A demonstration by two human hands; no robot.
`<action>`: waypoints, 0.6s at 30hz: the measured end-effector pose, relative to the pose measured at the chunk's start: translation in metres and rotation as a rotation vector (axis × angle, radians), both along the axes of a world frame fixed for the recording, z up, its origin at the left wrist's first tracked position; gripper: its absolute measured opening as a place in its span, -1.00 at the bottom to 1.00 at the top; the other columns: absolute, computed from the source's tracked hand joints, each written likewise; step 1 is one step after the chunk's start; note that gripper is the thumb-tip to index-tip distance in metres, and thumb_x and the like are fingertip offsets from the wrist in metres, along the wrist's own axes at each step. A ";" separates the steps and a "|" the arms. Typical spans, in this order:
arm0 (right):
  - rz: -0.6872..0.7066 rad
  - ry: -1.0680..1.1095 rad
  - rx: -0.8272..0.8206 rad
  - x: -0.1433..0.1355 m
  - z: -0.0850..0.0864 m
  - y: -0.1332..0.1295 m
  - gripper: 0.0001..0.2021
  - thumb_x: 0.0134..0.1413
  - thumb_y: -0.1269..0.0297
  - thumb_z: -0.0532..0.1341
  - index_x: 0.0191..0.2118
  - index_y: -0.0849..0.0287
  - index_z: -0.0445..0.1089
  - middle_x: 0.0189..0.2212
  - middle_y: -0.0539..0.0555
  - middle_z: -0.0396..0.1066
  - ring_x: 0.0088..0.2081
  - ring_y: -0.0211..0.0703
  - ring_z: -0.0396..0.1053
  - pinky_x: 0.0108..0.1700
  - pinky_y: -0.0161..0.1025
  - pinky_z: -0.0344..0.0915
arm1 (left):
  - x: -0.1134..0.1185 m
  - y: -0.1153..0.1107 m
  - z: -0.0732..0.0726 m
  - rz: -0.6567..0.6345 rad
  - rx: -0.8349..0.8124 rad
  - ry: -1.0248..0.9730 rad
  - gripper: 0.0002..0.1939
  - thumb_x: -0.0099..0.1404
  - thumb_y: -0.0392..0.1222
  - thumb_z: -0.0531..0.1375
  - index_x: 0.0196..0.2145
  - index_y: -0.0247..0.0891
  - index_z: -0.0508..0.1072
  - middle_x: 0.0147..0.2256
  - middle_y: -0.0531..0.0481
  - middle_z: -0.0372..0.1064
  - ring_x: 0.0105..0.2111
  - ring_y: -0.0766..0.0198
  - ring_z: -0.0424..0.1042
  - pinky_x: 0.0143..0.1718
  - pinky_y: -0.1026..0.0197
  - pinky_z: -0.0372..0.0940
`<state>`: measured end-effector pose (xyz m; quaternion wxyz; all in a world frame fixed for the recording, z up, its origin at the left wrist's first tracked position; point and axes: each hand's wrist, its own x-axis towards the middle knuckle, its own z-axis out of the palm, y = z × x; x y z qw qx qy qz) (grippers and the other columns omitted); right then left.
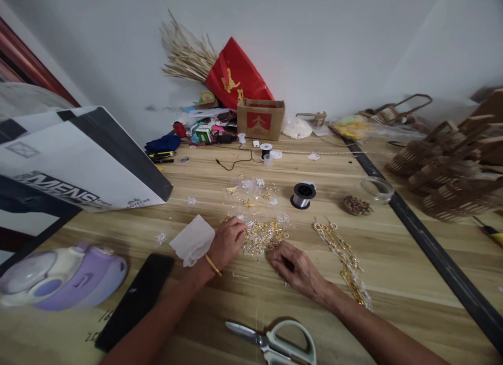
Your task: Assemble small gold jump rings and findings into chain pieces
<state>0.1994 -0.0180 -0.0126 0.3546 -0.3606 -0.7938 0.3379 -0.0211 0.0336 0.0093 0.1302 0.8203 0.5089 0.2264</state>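
A loose pile of small gold and silver pieces (261,237) lies on the wooden table between my two hands. My left hand (228,241), with a yellow bangle at the wrist, rests at the pile's left edge, fingers bent together; whatever they pinch is too small to make out. At the lower right edge of the pile is my right hand (293,265), its fingers curled inward and their tips mostly hidden. Gold and silver chains (346,260) are laid out to the right. White paper (193,239) lies beside my left hand.
Scissors (271,341) lie near the front, a black phone (137,297) to the left. Beyond the pile stand a wire spool (303,195) and a small cardboard box (260,118). Mixed beads (357,205) sit at the right, near woven baskets (444,171). A large box (86,160) stands left.
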 end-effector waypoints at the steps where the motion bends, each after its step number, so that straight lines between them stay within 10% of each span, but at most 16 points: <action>1: 0.001 0.003 0.000 0.000 0.000 0.000 -0.85 0.22 0.36 0.05 -0.39 0.18 0.24 -0.45 0.03 0.26 -0.41 -0.25 0.23 -0.36 -0.31 0.18 | -0.001 0.002 -0.001 -0.003 0.007 0.011 -0.79 0.23 -0.39 0.09 -0.24 -0.27 0.49 -0.29 -0.05 0.37 -0.23 0.20 0.34 -0.13 0.13 0.25; 18: -0.042 -0.029 -0.050 -0.006 0.002 0.000 -0.85 0.22 0.34 0.05 -0.39 0.18 0.24 -0.47 0.02 0.25 -0.43 -0.25 0.21 -0.39 -0.32 0.16 | -0.010 0.012 -0.009 -0.063 0.137 0.132 -0.80 0.26 -0.42 0.04 -0.25 -0.24 0.40 -0.19 -0.08 0.28 -0.16 0.19 0.28 -0.09 0.12 0.25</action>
